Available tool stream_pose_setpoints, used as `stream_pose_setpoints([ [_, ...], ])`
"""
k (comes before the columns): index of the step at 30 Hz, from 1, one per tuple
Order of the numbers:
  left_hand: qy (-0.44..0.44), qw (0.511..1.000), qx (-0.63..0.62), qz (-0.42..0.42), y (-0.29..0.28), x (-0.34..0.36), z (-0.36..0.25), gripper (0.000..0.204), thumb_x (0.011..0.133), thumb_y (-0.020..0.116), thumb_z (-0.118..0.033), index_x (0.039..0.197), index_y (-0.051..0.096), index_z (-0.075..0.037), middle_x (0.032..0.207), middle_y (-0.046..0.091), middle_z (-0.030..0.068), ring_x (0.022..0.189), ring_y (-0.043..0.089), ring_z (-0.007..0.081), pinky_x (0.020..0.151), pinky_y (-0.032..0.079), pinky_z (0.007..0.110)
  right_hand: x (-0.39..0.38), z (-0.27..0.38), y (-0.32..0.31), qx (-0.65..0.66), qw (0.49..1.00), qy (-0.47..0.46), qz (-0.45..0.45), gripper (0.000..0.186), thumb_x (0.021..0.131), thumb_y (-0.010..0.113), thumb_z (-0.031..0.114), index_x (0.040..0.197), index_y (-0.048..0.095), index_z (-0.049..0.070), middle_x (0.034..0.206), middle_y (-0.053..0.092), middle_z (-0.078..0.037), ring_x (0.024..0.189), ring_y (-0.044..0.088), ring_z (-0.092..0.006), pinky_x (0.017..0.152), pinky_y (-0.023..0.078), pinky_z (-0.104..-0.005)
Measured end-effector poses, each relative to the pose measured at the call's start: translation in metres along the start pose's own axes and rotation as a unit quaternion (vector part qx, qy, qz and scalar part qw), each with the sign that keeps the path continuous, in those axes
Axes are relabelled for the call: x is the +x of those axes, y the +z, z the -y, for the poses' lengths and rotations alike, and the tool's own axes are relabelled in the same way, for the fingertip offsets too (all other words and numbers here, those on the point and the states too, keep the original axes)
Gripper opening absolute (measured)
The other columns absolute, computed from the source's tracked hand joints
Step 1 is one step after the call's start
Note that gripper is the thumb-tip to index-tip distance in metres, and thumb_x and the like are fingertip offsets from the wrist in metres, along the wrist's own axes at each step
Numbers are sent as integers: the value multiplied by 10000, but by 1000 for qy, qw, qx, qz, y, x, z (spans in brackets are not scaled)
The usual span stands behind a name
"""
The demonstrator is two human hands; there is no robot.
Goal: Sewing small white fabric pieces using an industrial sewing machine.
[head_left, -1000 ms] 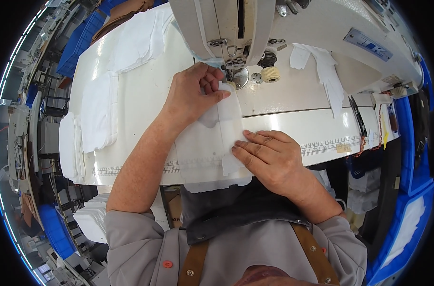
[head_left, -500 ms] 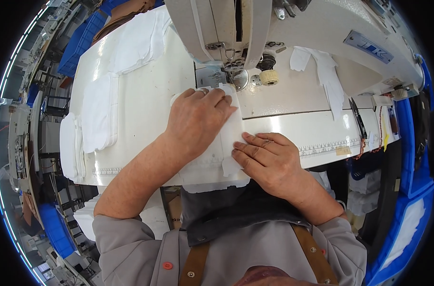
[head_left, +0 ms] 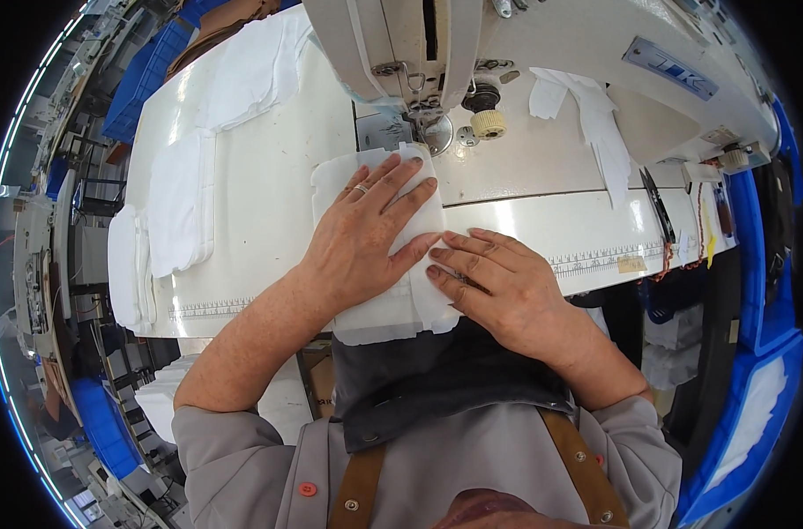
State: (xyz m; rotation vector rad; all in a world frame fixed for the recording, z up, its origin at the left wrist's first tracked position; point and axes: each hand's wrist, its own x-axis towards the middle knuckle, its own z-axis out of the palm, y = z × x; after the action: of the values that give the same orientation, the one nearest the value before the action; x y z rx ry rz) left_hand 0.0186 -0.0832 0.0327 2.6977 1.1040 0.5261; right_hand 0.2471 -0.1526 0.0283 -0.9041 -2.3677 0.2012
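Observation:
A white fabric piece (head_left: 379, 317) lies on the sewing table, its far end close to the needle area of the sewing machine (head_left: 429, 119) and its near end hanging at the table's front edge. My left hand (head_left: 366, 225) rests flat on the cloth with fingers stretched and spread, pointing toward the machine. Along the cloth's right edge, my right hand (head_left: 503, 286) lies with its fingers extended, fingertips on the fabric and close to my left thumb. Neither hand grips anything.
Stacks of white fabric pieces (head_left: 183, 207) lie on the table at the left. White scraps (head_left: 595, 123) rest on the machine bed at the right. Black thread snips (head_left: 657, 207) lie at the right end. A blue bin (head_left: 750, 423) stands lower right.
My left hand has gone from bent, gathered fingers near the needle to lying flat and spread on the cloth. The right hand stays at the cloth's right edge, barely shifted.

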Motion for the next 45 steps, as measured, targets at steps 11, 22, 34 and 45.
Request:
stream_pose_setpoints([
  [11, -8, 999, 28, -12, 1, 11, 20, 534, 945, 726, -310, 1413, 598, -88, 1516, 541, 159, 1443, 480, 372, 1193, 376, 571, 19, -13, 0, -11, 1000, -2, 26, 319, 841, 648, 94, 1137, 728, 10, 1244, 684, -138, 1232, 648, -290, 1102, 507, -448],
  [22, 6, 999, 20, -28, 1, 22, 32, 513, 942, 726, -302, 1399, 611, -99, 1508, 559, 143, 1456, 471, 358, 1203, 366, 579, 26, -16, 5, -22, 999, 13, 23, 314, 858, 644, 96, 1147, 727, 6, 1266, 679, -153, 1255, 636, -292, 1127, 486, -454],
  [34, 2, 999, 43, 15, -13, 16, 31, 599, 908, 752, -406, 1415, 610, -121, 1518, 558, 125, 1459, 468, 351, 1202, 360, 585, 24, -14, 9, -11, 1000, 12, 20, 340, 844, 634, 93, 1161, 719, 5, 1226, 678, -128, 1266, 627, -285, 1129, 486, -448],
  [45, 11, 985, -127, -120, -5, -36, -32, 177, 768, 823, 2, 890, 729, -87, 919, 761, 43, 827, 729, 204, 732, 571, 315, 13, -9, 5, 37, 997, 51, -38, 352, 849, 779, 157, 1163, 695, 23, 1194, 677, -104, 1187, 641, -304, 1102, 481, -470],
])
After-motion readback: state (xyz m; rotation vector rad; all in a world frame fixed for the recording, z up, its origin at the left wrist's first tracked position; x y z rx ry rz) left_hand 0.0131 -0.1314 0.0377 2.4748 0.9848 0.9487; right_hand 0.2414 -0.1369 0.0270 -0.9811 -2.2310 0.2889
